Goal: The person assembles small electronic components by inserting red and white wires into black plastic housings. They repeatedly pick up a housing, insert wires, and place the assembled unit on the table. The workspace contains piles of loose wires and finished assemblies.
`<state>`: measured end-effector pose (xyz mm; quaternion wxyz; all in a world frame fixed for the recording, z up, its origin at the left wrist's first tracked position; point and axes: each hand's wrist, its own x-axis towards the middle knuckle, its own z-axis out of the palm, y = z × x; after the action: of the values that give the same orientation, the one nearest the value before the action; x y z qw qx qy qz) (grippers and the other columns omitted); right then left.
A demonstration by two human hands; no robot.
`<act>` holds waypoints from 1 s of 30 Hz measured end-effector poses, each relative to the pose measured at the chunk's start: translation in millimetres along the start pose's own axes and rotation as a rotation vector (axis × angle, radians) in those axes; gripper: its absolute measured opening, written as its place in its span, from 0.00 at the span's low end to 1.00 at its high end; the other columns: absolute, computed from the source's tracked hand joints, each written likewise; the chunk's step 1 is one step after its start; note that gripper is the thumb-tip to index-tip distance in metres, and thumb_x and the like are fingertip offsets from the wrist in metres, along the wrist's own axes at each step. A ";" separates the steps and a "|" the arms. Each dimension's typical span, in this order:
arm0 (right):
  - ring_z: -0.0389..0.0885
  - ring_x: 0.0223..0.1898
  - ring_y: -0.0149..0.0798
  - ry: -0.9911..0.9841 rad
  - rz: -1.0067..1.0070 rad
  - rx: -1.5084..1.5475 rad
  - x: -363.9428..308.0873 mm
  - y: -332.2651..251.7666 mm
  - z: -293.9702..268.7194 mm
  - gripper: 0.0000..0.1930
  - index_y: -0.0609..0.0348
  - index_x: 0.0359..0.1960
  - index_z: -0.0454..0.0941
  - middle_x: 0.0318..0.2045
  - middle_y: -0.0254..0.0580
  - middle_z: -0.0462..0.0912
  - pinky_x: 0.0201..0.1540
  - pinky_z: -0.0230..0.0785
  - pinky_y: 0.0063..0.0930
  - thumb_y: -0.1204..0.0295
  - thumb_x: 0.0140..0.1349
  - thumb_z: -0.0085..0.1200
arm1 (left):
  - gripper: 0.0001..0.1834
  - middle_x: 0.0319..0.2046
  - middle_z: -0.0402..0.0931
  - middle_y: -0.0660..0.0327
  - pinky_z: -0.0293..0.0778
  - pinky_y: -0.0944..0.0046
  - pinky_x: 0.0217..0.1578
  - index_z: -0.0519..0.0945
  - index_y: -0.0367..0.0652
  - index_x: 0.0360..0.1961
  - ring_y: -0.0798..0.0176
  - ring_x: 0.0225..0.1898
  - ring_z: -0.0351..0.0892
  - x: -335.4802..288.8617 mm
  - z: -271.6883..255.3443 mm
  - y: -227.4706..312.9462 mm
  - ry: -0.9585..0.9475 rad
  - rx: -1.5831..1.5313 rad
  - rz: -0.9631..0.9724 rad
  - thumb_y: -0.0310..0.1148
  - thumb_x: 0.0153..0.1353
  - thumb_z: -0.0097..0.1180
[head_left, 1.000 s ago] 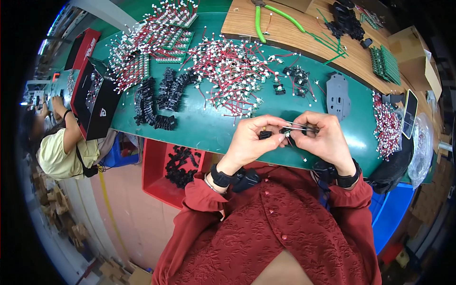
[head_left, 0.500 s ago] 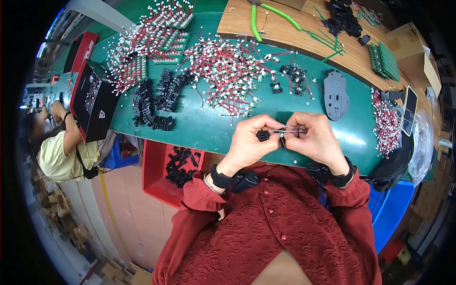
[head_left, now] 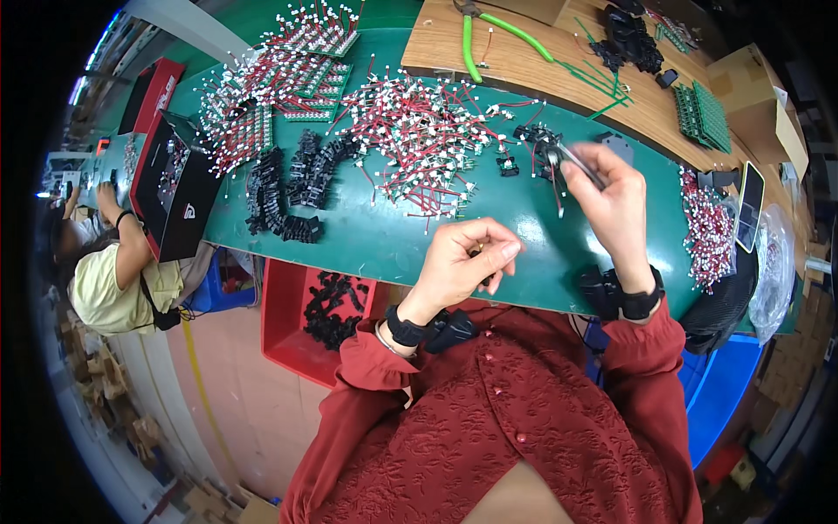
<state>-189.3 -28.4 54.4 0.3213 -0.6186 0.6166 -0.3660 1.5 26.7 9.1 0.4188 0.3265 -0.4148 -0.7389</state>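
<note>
My right hand (head_left: 616, 199) is closed around metal tweezers (head_left: 583, 166) at the right of the green table. Their tips reach a small cluster of black plastic parts with wired boards (head_left: 543, 144); a wired piece hangs by the tips, and I cannot tell whether it is gripped. Near the table's front edge my left hand (head_left: 463, 262) is curled shut, a sliver of something dark showing between its fingers. A heap of small boards with red wires and white connectors (head_left: 419, 140) lies beyond it. Behind my right hand, a grey mouse-shaped shell (head_left: 618, 144) is partly hidden.
Rows of black plastic parts (head_left: 266, 192) lie at the left, below wired green circuit panels (head_left: 314, 92). A red bin (head_left: 284, 336) holds more black parts. Green-handled pliers (head_left: 470, 48) rest on the wooden board. More wired pieces (head_left: 705, 231) and a phone (head_left: 749, 205) are at right.
My right hand has moved away from the left one, up and to the right, with the tweezers to the black parts. My left hand stays in place, its fingers curled further in.
</note>
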 end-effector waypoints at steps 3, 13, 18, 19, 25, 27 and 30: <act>0.67 0.17 0.20 0.124 -0.061 0.043 1.3 3.9 8.1 0.15 0.58 0.40 0.75 0.18 0.30 0.75 0.20 0.59 0.17 0.74 0.48 0.57 | 0.13 0.17 0.72 0.59 0.62 0.76 0.13 0.75 0.32 0.29 0.73 0.14 0.67 -3.8 0.9 4.4 -0.013 -0.040 0.012 0.33 0.61 0.45; 0.77 0.26 0.48 -0.233 -0.352 -0.272 0.2 -17.3 52.9 0.07 0.59 0.27 0.77 0.24 0.44 0.77 0.27 0.68 0.38 0.70 0.47 0.55 | 0.12 0.22 0.70 0.64 0.60 0.75 0.21 0.74 0.35 0.34 0.74 0.21 0.66 -14.3 6.4 15.3 0.089 -0.099 -0.215 0.31 0.59 0.40; 0.77 0.27 0.50 -0.322 -0.283 -0.349 7.3 -18.5 68.1 0.06 0.60 0.25 0.75 0.26 0.46 0.77 0.28 0.68 0.41 0.71 0.47 0.52 | 0.12 0.25 0.70 0.60 0.61 0.73 0.23 0.72 0.33 0.36 0.70 0.23 0.66 -15.4 1.7 13.2 0.135 -0.153 -0.220 0.27 0.54 0.39; 0.77 0.27 0.50 -0.338 -0.283 -0.348 6.9 -18.8 67.8 0.06 0.60 0.25 0.75 0.26 0.46 0.77 0.28 0.68 0.41 0.71 0.47 0.51 | 0.13 0.26 0.70 0.59 0.62 0.72 0.23 0.72 0.33 0.36 0.70 0.24 0.66 -15.2 0.9 12.3 0.121 -0.212 -0.199 0.26 0.51 0.39; 0.77 0.29 0.51 -0.443 -0.081 -0.377 7.8 -25.3 44.6 0.08 0.62 0.23 0.74 0.22 0.51 0.78 0.31 0.69 0.38 0.70 0.41 0.52 | 0.20 0.29 0.71 0.56 0.64 0.70 0.25 0.69 0.34 0.43 0.66 0.25 0.67 -11.4 -12.0 9.6 0.121 -0.400 -0.166 0.23 0.45 0.39; 0.77 0.28 0.51 -0.485 -0.054 -0.323 8.1 -28.4 34.4 0.09 0.62 0.22 0.74 0.21 0.50 0.77 0.30 0.68 0.37 0.70 0.40 0.53 | 0.23 0.32 0.71 0.55 0.64 0.71 0.25 0.64 0.34 0.50 0.66 0.26 0.67 -10.8 -10.3 13.9 0.164 -0.420 -0.145 0.23 0.49 0.40; 0.76 0.24 0.48 -0.543 -0.003 -0.230 2.9 -26.4 25.0 0.11 0.63 0.24 0.75 0.18 0.50 0.75 0.28 0.67 0.33 0.69 0.38 0.54 | 0.24 0.35 0.71 0.55 0.63 0.71 0.25 0.61 0.37 0.53 0.68 0.25 0.67 -7.7 -4.9 16.1 0.220 -0.458 -0.105 0.21 0.51 0.39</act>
<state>-154.3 -31.7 63.8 0.4019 -0.7270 0.5446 -0.1152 14.6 27.0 22.3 0.4855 0.3227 -0.1711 -0.7943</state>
